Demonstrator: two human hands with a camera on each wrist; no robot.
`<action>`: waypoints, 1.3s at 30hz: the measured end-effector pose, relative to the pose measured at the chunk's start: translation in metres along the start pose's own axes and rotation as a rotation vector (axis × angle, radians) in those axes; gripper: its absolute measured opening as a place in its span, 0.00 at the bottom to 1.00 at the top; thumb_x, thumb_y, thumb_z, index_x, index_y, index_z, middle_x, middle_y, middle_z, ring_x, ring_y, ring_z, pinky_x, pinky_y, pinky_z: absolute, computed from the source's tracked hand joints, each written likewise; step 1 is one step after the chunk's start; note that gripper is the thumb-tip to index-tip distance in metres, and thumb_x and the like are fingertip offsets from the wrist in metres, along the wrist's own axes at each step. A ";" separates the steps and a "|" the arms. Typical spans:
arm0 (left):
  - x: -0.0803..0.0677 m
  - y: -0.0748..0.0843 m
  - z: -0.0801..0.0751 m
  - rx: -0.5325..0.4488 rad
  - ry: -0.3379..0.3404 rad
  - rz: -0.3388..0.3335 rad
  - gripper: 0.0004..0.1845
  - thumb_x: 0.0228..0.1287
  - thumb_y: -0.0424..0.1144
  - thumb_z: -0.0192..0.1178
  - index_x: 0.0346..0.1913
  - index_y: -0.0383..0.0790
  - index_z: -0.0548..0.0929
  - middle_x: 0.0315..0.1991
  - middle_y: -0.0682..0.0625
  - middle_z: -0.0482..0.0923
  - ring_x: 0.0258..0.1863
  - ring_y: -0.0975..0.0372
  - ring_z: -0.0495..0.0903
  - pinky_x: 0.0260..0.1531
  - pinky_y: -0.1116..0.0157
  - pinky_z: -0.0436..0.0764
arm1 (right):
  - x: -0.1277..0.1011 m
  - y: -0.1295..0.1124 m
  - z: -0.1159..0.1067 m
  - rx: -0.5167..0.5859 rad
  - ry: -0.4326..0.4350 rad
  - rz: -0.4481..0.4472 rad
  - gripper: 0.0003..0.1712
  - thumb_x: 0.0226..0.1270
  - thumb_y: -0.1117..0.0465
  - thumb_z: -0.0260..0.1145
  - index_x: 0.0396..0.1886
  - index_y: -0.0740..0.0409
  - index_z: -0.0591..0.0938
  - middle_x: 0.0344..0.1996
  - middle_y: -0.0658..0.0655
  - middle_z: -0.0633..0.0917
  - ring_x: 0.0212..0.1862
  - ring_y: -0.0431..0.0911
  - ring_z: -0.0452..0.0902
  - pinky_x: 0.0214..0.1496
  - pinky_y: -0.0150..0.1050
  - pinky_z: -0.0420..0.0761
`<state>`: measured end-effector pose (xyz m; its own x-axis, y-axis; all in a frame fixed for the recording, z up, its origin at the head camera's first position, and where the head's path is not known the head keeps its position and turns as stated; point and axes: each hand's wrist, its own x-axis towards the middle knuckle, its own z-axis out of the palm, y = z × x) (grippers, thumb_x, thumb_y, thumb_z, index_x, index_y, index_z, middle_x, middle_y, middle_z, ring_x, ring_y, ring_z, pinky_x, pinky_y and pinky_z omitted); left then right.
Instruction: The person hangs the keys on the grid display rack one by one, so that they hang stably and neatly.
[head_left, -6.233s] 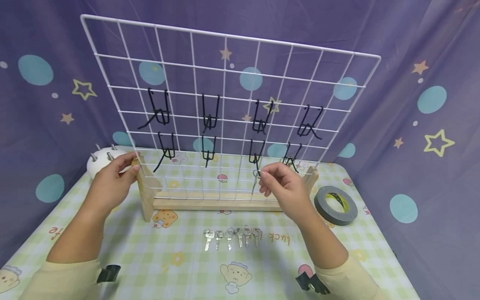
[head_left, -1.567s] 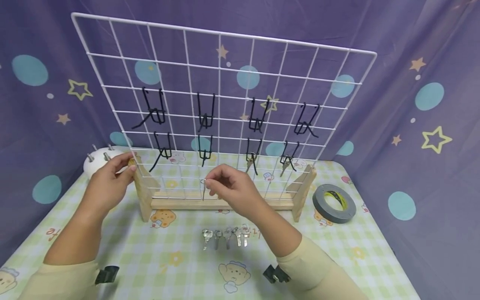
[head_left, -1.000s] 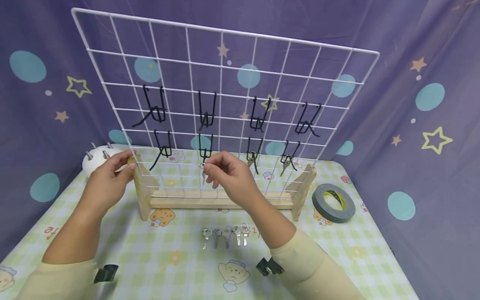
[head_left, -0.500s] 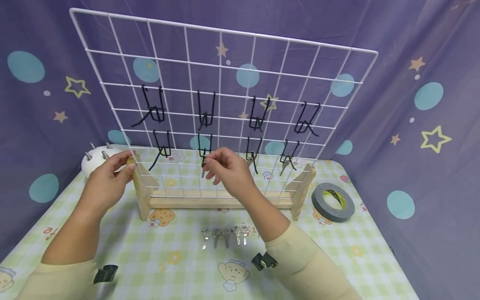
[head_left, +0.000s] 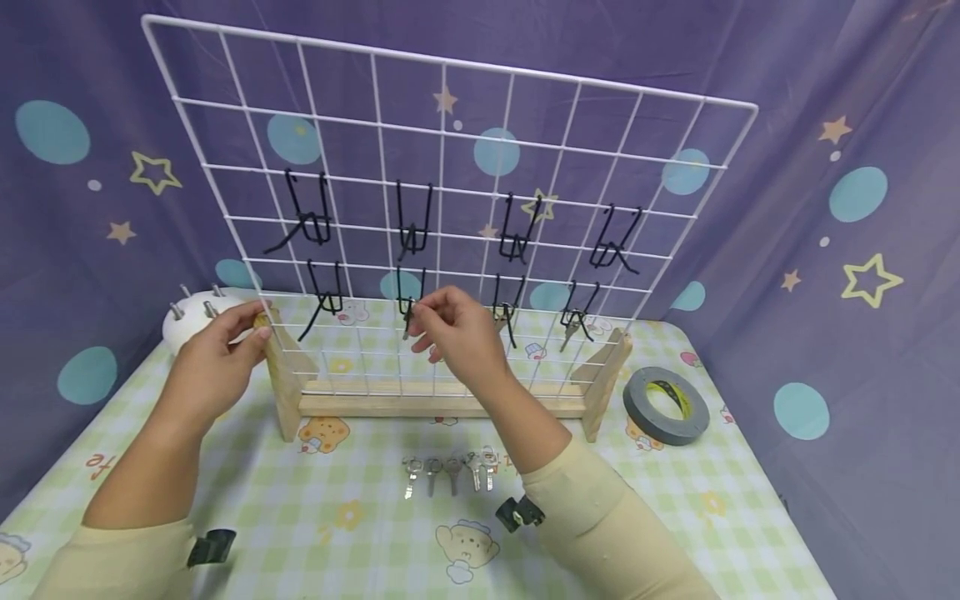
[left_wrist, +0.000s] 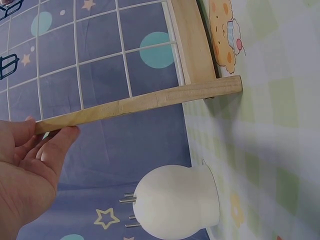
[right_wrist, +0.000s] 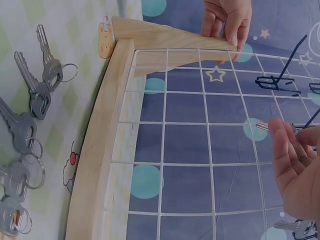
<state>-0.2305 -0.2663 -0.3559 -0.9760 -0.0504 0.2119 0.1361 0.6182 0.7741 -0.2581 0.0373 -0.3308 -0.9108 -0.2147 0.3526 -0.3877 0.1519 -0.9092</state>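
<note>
My left hand (head_left: 217,358) grips the top of the stand's wooden left upright (left_wrist: 135,103), thumb and fingers on either side. My right hand (head_left: 461,337) pinches a small silver key (right_wrist: 262,126) at the black hook (head_left: 409,292) second from left in the lower row. Fingers cover the key's upper end, so I cannot tell whether its ring is on the hook. Keys hang from the two lower hooks further right, one at the far right (head_left: 570,332). Several ringed keys (head_left: 453,471) lie in a row on the table before the white wire grid (head_left: 442,208).
A grey tape roll (head_left: 666,406) lies right of the stand. Behind my left hand stands a white rounded object (left_wrist: 172,200) with metal pegs. More black hooks (head_left: 307,225) line the upper row. A green checked cloth (head_left: 300,525) covers the table; a purple curtain surrounds it.
Six seconds ago my right hand held a key by the third lower hook, where one hangs now. It has since brought another key to the second hook, rising. The left hand stays put.
</note>
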 end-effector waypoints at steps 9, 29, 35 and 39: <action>0.001 0.000 0.001 0.004 -0.001 0.001 0.29 0.78 0.49 0.45 0.75 0.39 0.60 0.70 0.34 0.65 0.61 0.39 0.74 0.45 0.81 0.81 | -0.010 0.004 -0.012 -0.076 -0.062 -0.038 0.10 0.73 0.51 0.61 0.40 0.52 0.79 0.25 0.53 0.84 0.24 0.46 0.82 0.24 0.44 0.87; 0.002 -0.002 0.000 0.004 0.006 -0.005 0.29 0.78 0.49 0.44 0.75 0.39 0.60 0.70 0.34 0.65 0.60 0.39 0.74 0.46 0.80 0.82 | -0.055 0.075 -0.059 -1.059 -0.774 0.283 0.08 0.63 0.50 0.69 0.36 0.43 0.79 0.29 0.42 0.79 0.32 0.42 0.74 0.36 0.37 0.77; 0.001 -0.002 0.001 -0.001 0.011 0.004 0.29 0.78 0.49 0.45 0.74 0.38 0.61 0.69 0.33 0.65 0.60 0.38 0.74 0.43 0.86 0.79 | -0.060 0.093 -0.052 -1.107 -0.791 0.378 0.24 0.55 0.46 0.76 0.49 0.46 0.79 0.33 0.44 0.82 0.34 0.42 0.76 0.40 0.38 0.81; 0.001 -0.001 0.001 0.001 0.009 0.002 0.29 0.78 0.49 0.44 0.75 0.38 0.60 0.70 0.34 0.65 0.60 0.39 0.74 0.44 0.85 0.80 | -0.062 0.096 -0.050 -1.099 -0.796 0.394 0.26 0.52 0.48 0.78 0.49 0.45 0.79 0.33 0.43 0.82 0.34 0.41 0.77 0.40 0.37 0.81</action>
<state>-0.2316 -0.2657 -0.3573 -0.9742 -0.0564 0.2184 0.1374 0.6194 0.7730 -0.2462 0.1129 -0.4288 -0.8045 -0.4060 -0.4336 -0.3782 0.9130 -0.1532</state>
